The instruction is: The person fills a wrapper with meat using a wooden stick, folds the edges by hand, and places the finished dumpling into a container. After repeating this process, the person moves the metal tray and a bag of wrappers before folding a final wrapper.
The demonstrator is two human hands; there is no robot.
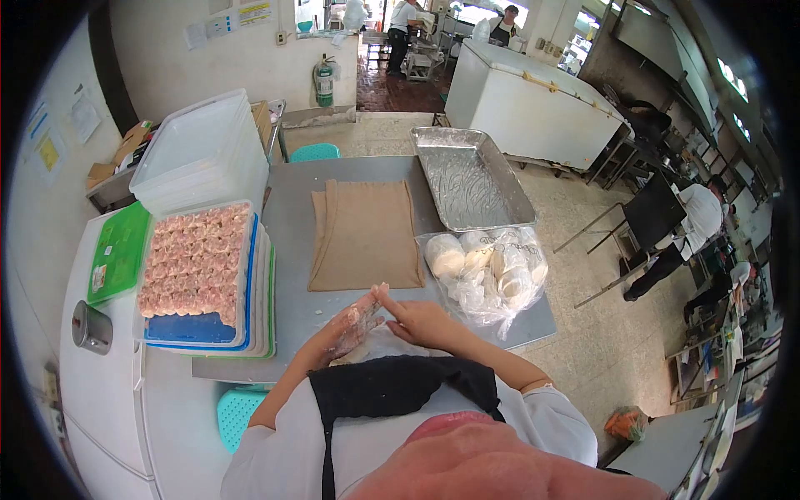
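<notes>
My left hand is raised at the table's front edge, palm turned inward and fingers stretched out, with pale, sticky residue on it. The fingertips of my right hand touch those of my left hand; its fingers are partly apart and no held object shows. Just beyond both hands lies a folded brown cloth. Right of it is a clear plastic bag with pale round pieces inside. At the left, rows of pinkish meat portions fill most of a tray with a blue base.
A metal tray sits at the table's back right. Stacked clear containers, a green lid and a metal canister stand left. Turquoise stools flank the table. Other people are farther away.
</notes>
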